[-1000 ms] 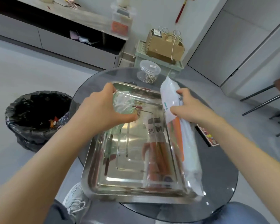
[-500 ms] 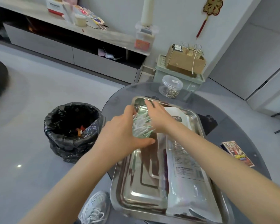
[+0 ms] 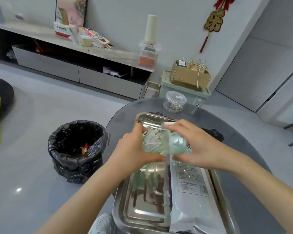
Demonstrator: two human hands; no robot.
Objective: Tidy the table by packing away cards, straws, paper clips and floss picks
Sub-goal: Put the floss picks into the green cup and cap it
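A clear greenish jar of white floss picks (image 3: 153, 142) lies on its side above the steel tray (image 3: 143, 215). My left hand (image 3: 134, 149) grips the jar's body from the left. My right hand (image 3: 195, 146) holds the round green lid (image 3: 177, 143) at the jar's right end. A white bag of straws (image 3: 191, 196) lies flat along the tray's right side. A clear jar of paper clips (image 3: 175, 104) stands on the glass table behind the tray. No cards are in view.
The round dark glass table (image 3: 243, 159) carries the tray. A bin with a black liner (image 3: 76, 149) stands on the floor to the left. A green crate with a cardboard box (image 3: 188, 76) sits behind the table. My shoe (image 3: 102, 224) shows below.
My right hand let the straw bag lie down in the tray and moved onto the floss pick jar's lid. The camera has tilted up and left.
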